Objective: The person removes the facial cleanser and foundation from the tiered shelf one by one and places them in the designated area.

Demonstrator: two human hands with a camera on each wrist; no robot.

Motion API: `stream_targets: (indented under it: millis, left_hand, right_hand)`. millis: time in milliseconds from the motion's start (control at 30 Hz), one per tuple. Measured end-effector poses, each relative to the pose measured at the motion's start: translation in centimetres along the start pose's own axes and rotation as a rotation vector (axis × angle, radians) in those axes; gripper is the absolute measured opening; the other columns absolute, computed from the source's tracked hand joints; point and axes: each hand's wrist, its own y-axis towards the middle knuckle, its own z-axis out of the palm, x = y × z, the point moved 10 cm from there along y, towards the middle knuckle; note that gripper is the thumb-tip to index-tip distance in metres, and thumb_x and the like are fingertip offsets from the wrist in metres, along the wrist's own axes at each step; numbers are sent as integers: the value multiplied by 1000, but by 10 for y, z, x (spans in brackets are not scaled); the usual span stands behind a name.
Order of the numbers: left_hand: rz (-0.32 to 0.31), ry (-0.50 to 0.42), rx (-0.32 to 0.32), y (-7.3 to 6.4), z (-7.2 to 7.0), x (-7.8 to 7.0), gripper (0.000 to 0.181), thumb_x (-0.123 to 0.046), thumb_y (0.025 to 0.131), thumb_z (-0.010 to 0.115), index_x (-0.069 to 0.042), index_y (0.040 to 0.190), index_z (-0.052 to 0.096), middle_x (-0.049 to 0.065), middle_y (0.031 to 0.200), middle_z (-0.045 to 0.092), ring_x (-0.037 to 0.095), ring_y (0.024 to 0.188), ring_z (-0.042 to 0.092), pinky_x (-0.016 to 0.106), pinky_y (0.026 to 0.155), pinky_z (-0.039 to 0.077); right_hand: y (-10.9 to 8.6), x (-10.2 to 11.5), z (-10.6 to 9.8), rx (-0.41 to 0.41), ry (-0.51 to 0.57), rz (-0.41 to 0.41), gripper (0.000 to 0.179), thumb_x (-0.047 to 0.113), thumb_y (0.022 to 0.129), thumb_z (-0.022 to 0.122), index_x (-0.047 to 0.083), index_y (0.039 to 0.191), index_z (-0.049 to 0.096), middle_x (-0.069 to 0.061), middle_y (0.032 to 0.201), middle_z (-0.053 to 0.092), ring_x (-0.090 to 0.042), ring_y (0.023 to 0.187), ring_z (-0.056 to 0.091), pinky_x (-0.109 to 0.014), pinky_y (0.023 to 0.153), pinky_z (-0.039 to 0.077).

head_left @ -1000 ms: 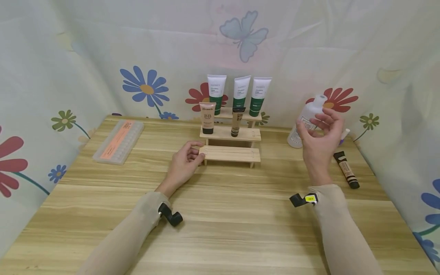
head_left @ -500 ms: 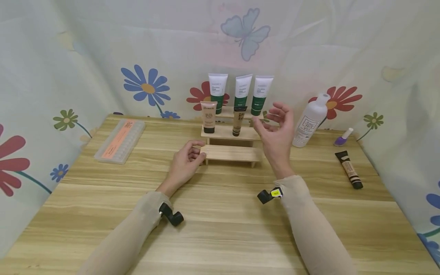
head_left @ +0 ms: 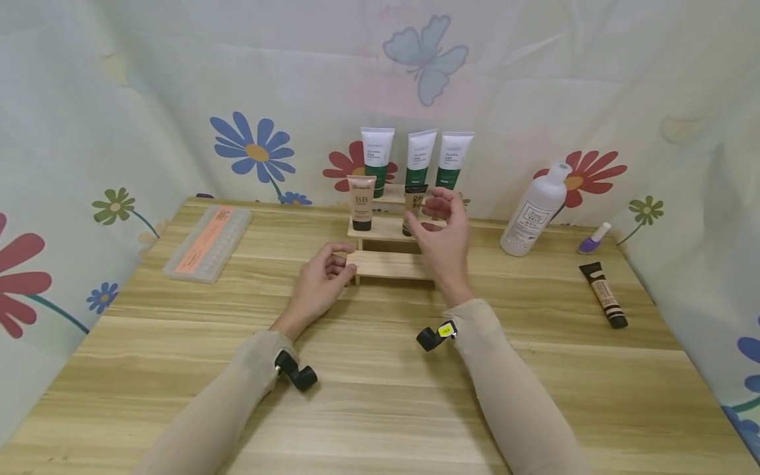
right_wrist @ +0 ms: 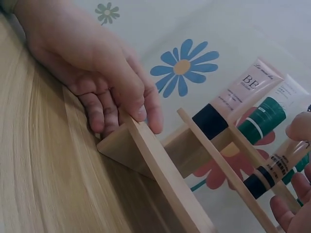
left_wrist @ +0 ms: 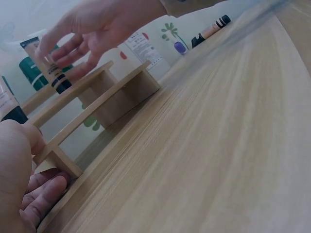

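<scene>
Left hand: pinching the left end of the wooden stand. Right hand: fingers spread about the small tube upright on the middle shelf; contact, I cannot tell from here. Hazard, I judge: knuckles brushing backward could topple the rightmost green-and-white tube.

In the head view, a pale, creased cloth hangs beyond the table, from nine o'clock through twelve to three. Its print shows a grey-blue butterfly just past twelve, a blue flower at ten, a red flower between two and three and a green flower at nine. Soft light pales the table's streaked wood at six.
</scene>
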Motion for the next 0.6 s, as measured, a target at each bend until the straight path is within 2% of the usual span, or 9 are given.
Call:
stream_targets:
  millis: [167,333,500,600]
  left_hand:
    - [9,3,0,1,1,-2,31,-20,110,72,-18,140,67,8,106,77,22,89,76,29,77,62]
    - [18,4,-7,3,0,-3,31,-19,109,72,-17,140,67,8,106,78,22,90,76,29,78,62]
    - [11,1,-2,1,0,-1,30,-18,110,72,-16,139,67,8,106,77,23,91,76,29,77,63]
    - [7,-1,-3,1,0,1,29,-18,110,72,-17,139,67,8,106,77,22,91,76,29,78,63]
  right_hand:
    - [0,-4,4,-2,-21,15,51,13,94,91,10,137,65,-10,126,69,-23,112,69,-50,96,63]
    - [1,-7,6,-4,-18,16,47,12,95,89,8,134,63,-11,123,68,-23,111,69,-55,98,62]
    - [-1,-9,8,1,-28,23,46,11,96,88,8,134,62,-10,122,68,-21,110,69,-47,96,63]
    - [-1,-10,9,6,-27,18,45,10,97,88,8,134,62,-11,122,68,-22,111,70,-46,96,63]
